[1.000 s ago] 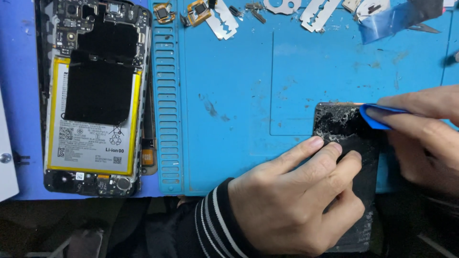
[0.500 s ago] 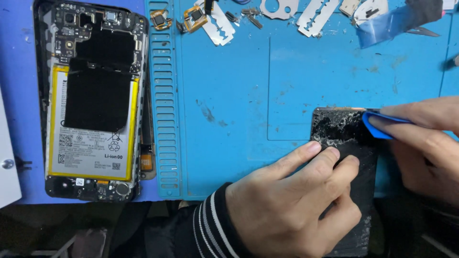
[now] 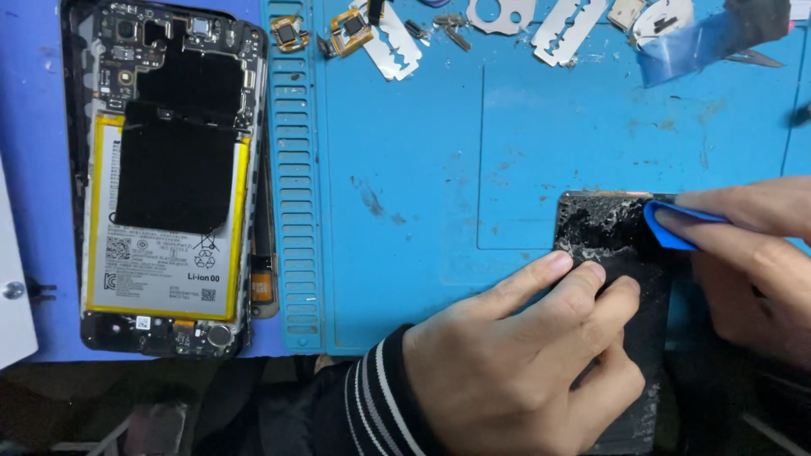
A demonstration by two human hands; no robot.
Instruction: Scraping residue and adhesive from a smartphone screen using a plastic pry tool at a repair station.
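Observation:
My left hand lies flat on a black phone panel at the lower right of the blue work mat, fingertips pressing its left side. The panel's top part is covered with grey-white glue residue. My right hand comes in from the right edge and pinches a small blue plastic pick, whose tip rests on the panel's upper right corner. A striped black-and-white sleeve covers my left wrist.
An opened phone body with a yellow-edged battery and black tape lies at the left. Along the mat's top edge sit razor blades, small chips with flex cables, screws and a strip of blue film. A ribbed tray section runs down the mat.
The blue pick has shifted slightly left along the panel's top edge with my right hand. My left hand keeps pressing the panel in place.

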